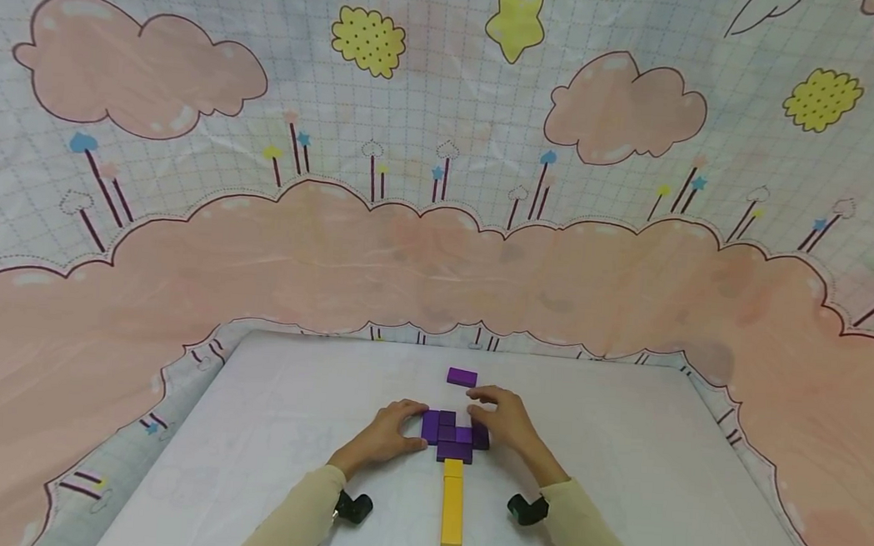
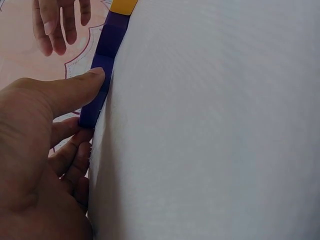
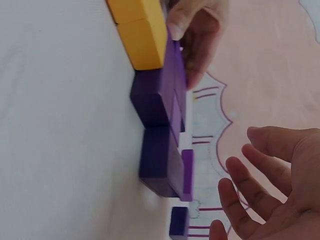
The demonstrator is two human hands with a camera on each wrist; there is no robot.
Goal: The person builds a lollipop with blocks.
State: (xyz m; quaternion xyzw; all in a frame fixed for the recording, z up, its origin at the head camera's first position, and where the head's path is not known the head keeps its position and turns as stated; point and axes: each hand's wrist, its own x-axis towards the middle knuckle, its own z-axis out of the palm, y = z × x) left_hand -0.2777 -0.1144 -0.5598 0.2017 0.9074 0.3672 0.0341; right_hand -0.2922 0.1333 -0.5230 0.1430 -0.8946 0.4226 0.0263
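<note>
Flat purple blocks (image 1: pixel 454 452) lie joined in a cluster on the white table, with a gap in its far side. My left hand (image 1: pixel 382 437) pinches the left purple block (image 1: pixel 431 428) between thumb and fingers; the left wrist view shows the thumb on its near side (image 2: pixel 97 95). Over the cluster's right side hovers my right hand (image 1: pixel 505 419), fingers apart and loosely bent, holding nothing. Below it is a dark purple block (image 1: pixel 480 437), partly hidden in the head view. In the right wrist view, that hand (image 3: pixel 272 185) is apart from the blocks.
A column of yellow blocks (image 1: pixel 452 512) runs from the cluster toward the near edge. One loose purple block (image 1: pixel 462 377) lies beyond the cluster. The white table (image 1: pixel 621 451) meets a patterned cloth (image 1: pixel 437 265) at the back.
</note>
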